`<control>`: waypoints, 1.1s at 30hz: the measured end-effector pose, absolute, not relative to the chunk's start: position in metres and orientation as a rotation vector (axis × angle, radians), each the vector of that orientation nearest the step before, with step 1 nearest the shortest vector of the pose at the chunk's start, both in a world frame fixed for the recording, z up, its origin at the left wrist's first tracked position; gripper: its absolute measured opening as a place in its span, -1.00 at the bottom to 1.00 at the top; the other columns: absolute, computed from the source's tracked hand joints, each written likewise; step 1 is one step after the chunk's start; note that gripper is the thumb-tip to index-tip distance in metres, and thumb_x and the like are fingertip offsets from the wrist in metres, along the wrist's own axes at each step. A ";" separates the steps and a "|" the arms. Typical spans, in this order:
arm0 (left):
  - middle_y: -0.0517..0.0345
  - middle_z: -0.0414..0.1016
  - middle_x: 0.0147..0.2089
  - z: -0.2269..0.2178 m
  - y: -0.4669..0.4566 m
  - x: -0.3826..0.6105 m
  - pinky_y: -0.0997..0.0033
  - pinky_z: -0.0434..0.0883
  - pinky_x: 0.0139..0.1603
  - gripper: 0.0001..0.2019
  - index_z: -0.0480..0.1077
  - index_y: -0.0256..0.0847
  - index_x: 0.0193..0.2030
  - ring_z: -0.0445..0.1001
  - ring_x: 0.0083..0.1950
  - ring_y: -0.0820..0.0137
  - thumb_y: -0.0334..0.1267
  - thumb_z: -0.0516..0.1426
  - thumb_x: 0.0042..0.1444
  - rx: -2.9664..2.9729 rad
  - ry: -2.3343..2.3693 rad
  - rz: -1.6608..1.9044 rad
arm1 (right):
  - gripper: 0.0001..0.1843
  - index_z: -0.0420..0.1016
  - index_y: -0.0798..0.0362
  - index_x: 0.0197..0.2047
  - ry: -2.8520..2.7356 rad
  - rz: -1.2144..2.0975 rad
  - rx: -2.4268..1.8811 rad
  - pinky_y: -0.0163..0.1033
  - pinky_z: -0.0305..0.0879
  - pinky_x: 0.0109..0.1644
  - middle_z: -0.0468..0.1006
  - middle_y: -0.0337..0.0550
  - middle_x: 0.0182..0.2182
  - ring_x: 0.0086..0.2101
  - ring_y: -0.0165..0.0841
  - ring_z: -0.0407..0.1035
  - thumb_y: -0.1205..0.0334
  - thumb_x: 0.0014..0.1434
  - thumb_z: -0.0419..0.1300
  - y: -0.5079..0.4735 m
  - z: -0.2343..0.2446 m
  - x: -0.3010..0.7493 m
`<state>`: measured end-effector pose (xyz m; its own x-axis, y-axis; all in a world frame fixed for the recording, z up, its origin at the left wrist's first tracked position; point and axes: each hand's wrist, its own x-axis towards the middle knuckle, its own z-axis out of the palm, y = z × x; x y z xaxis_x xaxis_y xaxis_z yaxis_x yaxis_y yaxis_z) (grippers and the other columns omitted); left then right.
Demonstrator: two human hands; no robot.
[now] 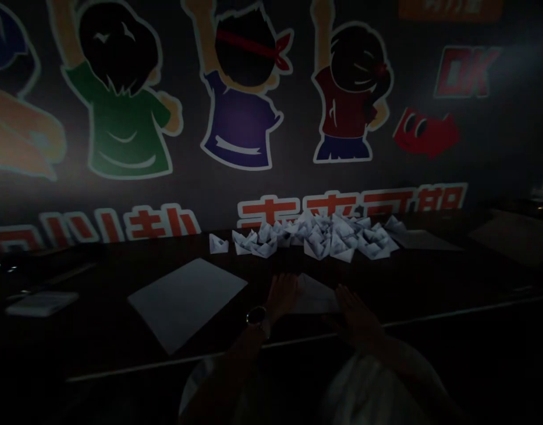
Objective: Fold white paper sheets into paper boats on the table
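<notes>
A partly folded piece of white paper (316,295) lies on the dark table near its front edge, its top narrowing to a point. My left hand (284,293) rests flat over its left side, fingers stretched out. On the opposite side, my right hand (355,308) touches the paper's right edge, also with fingers extended. Neither hand grips it, as far as the dim light shows. Just beyond, several folded white paper boats (318,242) sit crowded together. To the left lies a flat white paper sheet (187,304).
A small white flat object (42,303) lies at the far left. Behind the boats on the right is another pale sheet (426,240). The table's front edge (298,342) runs close to my wrists. A painted wall (293,171) stands behind the table.
</notes>
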<state>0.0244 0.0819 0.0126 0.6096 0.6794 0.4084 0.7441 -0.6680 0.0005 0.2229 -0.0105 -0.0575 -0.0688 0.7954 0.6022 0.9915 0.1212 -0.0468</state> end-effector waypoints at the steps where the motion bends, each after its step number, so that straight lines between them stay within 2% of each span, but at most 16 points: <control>1: -0.06 0.40 0.00 0.014 0.076 0.030 0.09 0.17 0.13 -0.72 0.31 -0.28 0.00 0.30 0.09 0.16 -0.34 -0.08 0.19 -2.684 -1.124 -0.574 | -0.17 0.19 0.30 0.19 -1.925 -0.536 -1.716 0.07 0.01 0.21 0.19 0.27 0.17 0.17 -0.03 0.06 -0.24 0.09 -0.02 -0.011 -0.058 0.224; 3: 0.01 0.33 0.13 0.015 0.060 0.043 0.14 0.11 0.22 -0.64 0.25 -0.15 0.10 0.24 0.18 0.21 -0.39 -0.08 0.18 -2.809 -0.900 -0.572 | -0.18 0.16 0.27 0.21 -1.957 -0.560 -1.687 0.08 0.01 0.20 0.18 0.26 0.18 0.18 -0.04 0.05 -0.22 0.08 0.00 -0.011 -0.060 0.227; 5: 0.11 0.26 0.21 0.012 0.045 0.053 0.19 0.08 0.26 -0.62 0.21 -0.01 0.15 0.18 0.23 0.25 -0.30 -0.06 0.20 -2.951 -0.689 -0.567 | -0.17 0.11 0.25 0.23 -2.005 -0.581 -1.653 0.09 -0.01 0.20 0.16 0.25 0.19 0.19 -0.04 0.02 -0.17 0.05 0.05 -0.010 -0.061 0.230; 7: 0.06 0.21 0.24 0.008 0.033 0.054 0.22 0.07 0.28 -0.62 0.21 -0.08 0.17 0.15 0.26 0.25 -0.18 -0.09 0.22 -3.016 -0.664 -0.585 | -0.12 0.08 0.29 0.24 -2.046 -0.590 -1.636 0.08 -0.03 0.21 0.13 0.28 0.20 0.20 -0.03 -0.02 -0.14 0.00 0.11 -0.011 -0.062 0.233; 11: -0.09 0.13 0.28 0.001 0.030 0.022 0.23 0.08 0.28 -0.45 0.13 -0.30 0.23 0.08 0.29 0.22 0.02 -0.14 0.21 -2.981 -0.857 -0.592 | -0.04 0.05 0.32 0.24 -2.053 -0.567 -1.675 0.07 -0.08 0.22 0.08 0.31 0.22 0.21 -0.02 -0.06 -0.17 -0.07 0.13 -0.011 -0.063 0.236; 15: -0.10 0.01 0.32 -0.005 0.037 -0.026 0.17 0.08 0.27 -0.32 0.00 -0.30 0.28 0.02 0.32 0.21 0.15 -0.14 0.15 -2.893 -1.033 -0.512 | 0.01 0.03 0.34 0.25 -2.051 -0.546 -1.720 0.05 -0.10 0.23 0.07 0.30 0.22 0.21 -0.04 -0.06 -0.22 -0.10 0.12 -0.009 -0.064 0.236; 19: -0.16 -0.01 0.32 -0.003 0.032 -0.056 0.15 0.08 0.26 -0.25 0.00 -0.35 0.28 0.01 0.32 0.19 0.20 -0.11 0.11 -2.769 -1.150 -0.461 | 0.05 0.03 0.38 0.24 -2.055 -0.546 -1.754 0.06 -0.11 0.23 0.07 0.31 0.22 0.21 -0.03 -0.05 -0.25 -0.11 0.10 -0.010 -0.062 0.234; 23: -0.11 0.08 0.29 0.000 0.024 -0.066 0.14 0.05 0.28 -0.30 0.06 -0.30 0.26 0.07 0.30 0.22 0.15 -0.05 0.10 -2.695 -1.055 -0.484 | -0.03 0.05 0.35 0.24 -2.073 -0.568 -1.713 0.09 -0.12 0.23 0.08 0.30 0.22 0.21 -0.03 -0.03 -0.23 -0.05 0.08 -0.017 -0.061 0.235; 26: -0.04 0.17 0.26 -0.008 0.021 -0.072 0.10 0.07 0.27 -0.39 0.12 -0.21 0.24 0.16 0.25 0.22 0.06 0.01 0.11 -2.661 -1.005 -0.523 | -0.15 0.05 0.25 0.25 -2.094 -0.598 -1.642 0.08 -0.14 0.24 0.09 0.21 0.23 0.21 -0.08 -0.03 -0.15 0.04 0.06 -0.024 -0.063 0.238; 30: 0.09 0.37 0.13 -0.034 0.015 -0.083 0.08 0.15 0.22 -0.60 0.24 -0.07 0.16 0.33 0.13 0.26 -0.20 -0.02 0.16 -2.617 -0.962 -0.674 | -0.28 0.06 0.13 0.26 -2.119 -0.595 -1.570 0.05 -0.08 0.25 0.13 0.07 0.22 0.20 -0.14 0.01 -0.04 0.11 0.04 -0.031 -0.069 0.242; 33: 0.18 0.52 -0.07 -0.045 0.006 -0.087 0.10 0.22 0.15 -0.64 0.37 0.02 0.00 0.43 -0.02 0.33 -0.37 -0.10 0.15 -2.546 -0.921 -0.883 | -0.37 0.10 0.08 0.25 -2.135 -0.542 -1.552 0.01 0.03 0.22 0.16 -0.01 0.21 0.18 -0.18 0.06 0.11 0.13 0.04 -0.036 -0.070 0.246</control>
<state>-0.0871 0.0059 -0.0454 0.6073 0.4758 0.6362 0.6557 -0.7524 -0.0632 0.2456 -0.0361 -0.0702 -0.2708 0.7808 0.5631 0.9548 0.2924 0.0537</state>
